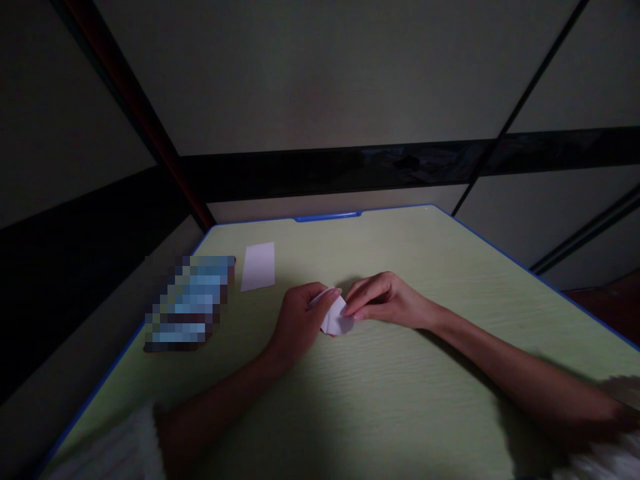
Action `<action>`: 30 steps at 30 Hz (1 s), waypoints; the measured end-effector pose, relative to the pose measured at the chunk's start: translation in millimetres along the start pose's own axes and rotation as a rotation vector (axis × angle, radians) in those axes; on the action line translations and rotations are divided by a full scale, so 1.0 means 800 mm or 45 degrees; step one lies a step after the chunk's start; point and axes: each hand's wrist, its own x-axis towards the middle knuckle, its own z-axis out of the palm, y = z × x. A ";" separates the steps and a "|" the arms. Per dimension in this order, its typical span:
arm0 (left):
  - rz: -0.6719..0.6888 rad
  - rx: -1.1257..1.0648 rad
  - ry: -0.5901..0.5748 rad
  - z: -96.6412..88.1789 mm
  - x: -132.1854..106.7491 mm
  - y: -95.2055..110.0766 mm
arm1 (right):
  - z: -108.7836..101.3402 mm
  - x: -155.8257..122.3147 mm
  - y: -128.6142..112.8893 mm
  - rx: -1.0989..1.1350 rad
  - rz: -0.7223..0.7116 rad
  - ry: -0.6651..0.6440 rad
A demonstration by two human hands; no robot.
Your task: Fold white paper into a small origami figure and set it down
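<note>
White creased paper (337, 324) near the middle of the pale green tabletop (380, 393), pinched by both left hand (303, 319) and right hand (385, 300), partly hidden under the left thumb. Leftward, flat white sheet (259, 267); beside it, pixelated object (193, 303), impossible to identify. Sleeves (131, 445) cut off.

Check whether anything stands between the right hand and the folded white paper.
Nothing visible does: the right hand touches the folded white paper at its right side, and the left hand holds it from the left. The flat white sheet and pixelated object lie apart, to the left.
</note>
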 end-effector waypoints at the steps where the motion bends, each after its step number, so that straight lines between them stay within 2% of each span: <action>1: 0.007 0.015 -0.002 0.000 0.000 0.000 | 0.001 0.000 0.000 0.001 0.004 0.001; 5: 0.001 -0.039 -0.025 0.000 -0.001 -0.002 | 0.004 0.002 -0.001 0.020 0.062 0.096; 12: -0.031 -0.194 -0.170 0.000 0.002 -0.005 | 0.010 0.003 -0.004 0.069 0.205 0.265; 20: -0.060 -0.196 -0.189 -0.001 0.002 -0.003 | 0.017 0.006 -0.009 0.038 0.272 0.408; 30: -0.120 -0.231 -0.227 -0.003 0.002 -0.004 | 0.021 0.004 -0.012 -0.097 0.283 0.451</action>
